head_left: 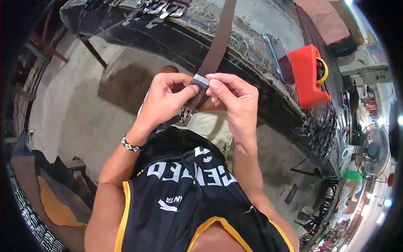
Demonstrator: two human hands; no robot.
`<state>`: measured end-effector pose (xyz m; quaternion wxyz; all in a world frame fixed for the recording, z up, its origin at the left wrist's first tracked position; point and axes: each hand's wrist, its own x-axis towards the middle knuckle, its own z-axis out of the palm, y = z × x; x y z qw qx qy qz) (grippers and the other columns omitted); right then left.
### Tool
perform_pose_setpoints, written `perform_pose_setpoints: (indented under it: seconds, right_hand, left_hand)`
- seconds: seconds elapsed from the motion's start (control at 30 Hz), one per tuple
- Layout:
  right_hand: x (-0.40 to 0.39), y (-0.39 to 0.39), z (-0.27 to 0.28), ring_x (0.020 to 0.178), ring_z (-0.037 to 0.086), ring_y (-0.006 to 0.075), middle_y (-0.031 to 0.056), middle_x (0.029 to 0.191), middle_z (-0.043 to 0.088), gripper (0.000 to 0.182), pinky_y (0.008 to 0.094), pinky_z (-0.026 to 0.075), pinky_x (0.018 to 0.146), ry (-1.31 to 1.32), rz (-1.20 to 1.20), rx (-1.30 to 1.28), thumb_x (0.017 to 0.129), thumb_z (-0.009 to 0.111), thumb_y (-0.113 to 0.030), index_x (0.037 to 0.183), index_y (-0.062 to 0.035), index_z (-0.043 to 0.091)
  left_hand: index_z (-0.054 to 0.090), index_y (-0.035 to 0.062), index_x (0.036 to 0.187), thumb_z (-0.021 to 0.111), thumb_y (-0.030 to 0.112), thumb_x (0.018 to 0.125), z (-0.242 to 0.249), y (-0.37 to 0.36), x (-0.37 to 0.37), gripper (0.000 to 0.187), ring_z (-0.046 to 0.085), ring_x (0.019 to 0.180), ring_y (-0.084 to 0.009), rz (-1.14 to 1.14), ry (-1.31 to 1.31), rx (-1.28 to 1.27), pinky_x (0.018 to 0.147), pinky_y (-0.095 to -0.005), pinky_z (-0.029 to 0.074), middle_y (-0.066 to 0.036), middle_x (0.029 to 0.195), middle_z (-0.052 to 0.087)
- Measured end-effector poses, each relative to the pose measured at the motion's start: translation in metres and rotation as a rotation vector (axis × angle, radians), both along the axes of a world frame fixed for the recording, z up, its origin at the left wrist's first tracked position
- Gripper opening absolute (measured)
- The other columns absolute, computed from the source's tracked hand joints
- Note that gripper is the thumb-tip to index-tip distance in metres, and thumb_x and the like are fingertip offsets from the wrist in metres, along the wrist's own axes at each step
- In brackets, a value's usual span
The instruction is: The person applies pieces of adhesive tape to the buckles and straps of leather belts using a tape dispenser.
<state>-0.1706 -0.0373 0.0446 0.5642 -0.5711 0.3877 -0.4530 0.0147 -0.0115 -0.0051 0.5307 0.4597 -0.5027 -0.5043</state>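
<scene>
A long brown belt strap (pixel 217 46) runs from the workbench down to my lap. A small grey rectangular piece (pixel 201 79) lies across it between my hands. My left hand (pixel 161 101) is closed on the belt, with its thumb pressed beside the lower edge of the grey piece. My right hand (pixel 238 98) pinches at the right side of the grey piece, thumb and forefinger together. Below my fingers a metal buckle (pixel 187 114) hangs at the strap's lower end, close above my lap.
The dark, worn workbench (pixel 256 63) spans the far side. Several metal buckles (pixel 161 9) lie at its back left. A red tape dispenser (pixel 304 77) with yellow tape stands on the right, near a pile of dark strips (pixel 321 130). A fan (pixel 372 151) is farther right.
</scene>
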Motion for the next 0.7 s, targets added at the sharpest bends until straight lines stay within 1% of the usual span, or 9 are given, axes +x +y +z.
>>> perform_pose_setpoints:
  seconds: [0.03, 0.07, 0.17, 0.2, 0.3, 0.4, 0.6, 0.7]
  right_hand:
    - [0.0, -0.001, -0.001, 0.068, 0.061, 0.0056, 0.0048, 0.081, 0.072, 0.018, 0.0194, 0.049, 0.063, 0.038, 0.004, -0.025, 0.094, 0.072, -0.007, 0.109, 0.0019, 0.075]
    - [-0.001, -0.003, -0.001, 0.068, 0.061, 0.0055, 0.0049, 0.081, 0.072, 0.018, 0.0194, 0.049, 0.063, 0.077, 0.008, -0.053, 0.093, 0.072, -0.007, 0.109, 0.0021, 0.076]
    - [-0.002, -0.009, 0.002, 0.069, 0.061, 0.0056, 0.005, 0.081, 0.073, 0.019, 0.0193, 0.049, 0.063, 0.104, 0.009, -0.119, 0.093, 0.074, -0.007, 0.109, 0.0025, 0.076]
    - [-0.002, -0.011, 0.003, 0.071, 0.061, 0.0059, 0.0049, 0.082, 0.072, 0.031, 0.0198, 0.049, 0.065, 0.138, 0.018, -0.134, 0.092, 0.073, -0.005, 0.122, 0.0026, 0.071]
    - [0.0, -0.014, 0.005, 0.072, 0.061, 0.006, 0.0044, 0.082, 0.071, 0.047, 0.0204, 0.049, 0.066, 0.108, 0.111, -0.169, 0.093, 0.072, -0.004, 0.138, 0.0018, 0.06]
    - [0.003, -0.016, 0.004, 0.072, 0.06, 0.0059, 0.0041, 0.083, 0.07, 0.058, 0.0215, 0.049, 0.066, 0.168, 0.164, -0.201, 0.093, 0.071, -0.003, 0.147, 0.0, 0.051]
    - [0.005, -0.021, 0.003, 0.069, 0.057, 0.0057, 0.0031, 0.079, 0.069, 0.056, 0.0231, 0.048, 0.064, 0.327, 0.175, -0.305, 0.09, 0.072, -0.003, 0.144, -0.0045, 0.056]
    - [0.005, -0.024, 0.003, 0.068, 0.056, 0.0062, 0.0036, 0.078, 0.069, 0.055, 0.0239, 0.047, 0.063, 0.371, 0.187, -0.364, 0.09, 0.072, -0.004, 0.143, -0.0051, 0.058]
  left_hand:
    - [0.074, -0.0053, 0.097, 0.069, 0.005, 0.091, 0.002, 0.0, 0.001, 0.013, 0.061, 0.076, -0.0044, -0.016, 0.006, 0.011, 0.068, -0.0217, 0.05, 0.0, 0.083, 0.071]
    - [0.075, -0.0052, 0.096, 0.069, 0.006, 0.091, 0.007, 0.001, 0.001, 0.013, 0.061, 0.076, -0.0041, 0.001, -0.06, 0.007, 0.068, -0.0215, 0.049, 0.0, 0.083, 0.07]
    - [0.075, -0.0047, 0.096, 0.069, 0.006, 0.091, 0.006, 0.001, 0.001, 0.013, 0.06, 0.075, -0.0038, 0.015, -0.072, -0.024, 0.067, -0.0212, 0.048, 0.002, 0.082, 0.07]
    - [0.075, -0.0048, 0.096, 0.069, 0.006, 0.091, 0.01, 0.002, 0.001, 0.013, 0.06, 0.075, -0.0037, 0.008, -0.072, -0.005, 0.066, -0.0216, 0.048, 0.002, 0.081, 0.069]
    - [0.075, -0.0042, 0.094, 0.07, 0.007, 0.09, 0.004, 0.001, -0.001, 0.013, 0.058, 0.073, -0.0032, 0.034, -0.03, -0.02, 0.064, -0.0218, 0.046, 0.003, 0.079, 0.068]
    - [0.075, -0.0035, 0.092, 0.071, 0.009, 0.091, 0.007, 0.001, 0.002, 0.013, 0.056, 0.071, -0.0026, 0.03, -0.099, -0.045, 0.061, -0.0216, 0.044, 0.003, 0.076, 0.067]
    - [0.074, -0.0033, 0.088, 0.07, 0.011, 0.091, 0.014, 0.003, 0.003, 0.015, 0.055, 0.07, -0.002, 0.01, -0.128, -0.015, 0.06, -0.0212, 0.042, 0.003, 0.074, 0.066]
    - [0.073, -0.0034, 0.087, 0.07, 0.011, 0.092, 0.011, 0.003, 0.001, 0.015, 0.055, 0.071, -0.002, 0.011, -0.068, -0.031, 0.06, -0.021, 0.042, 0.003, 0.074, 0.065]
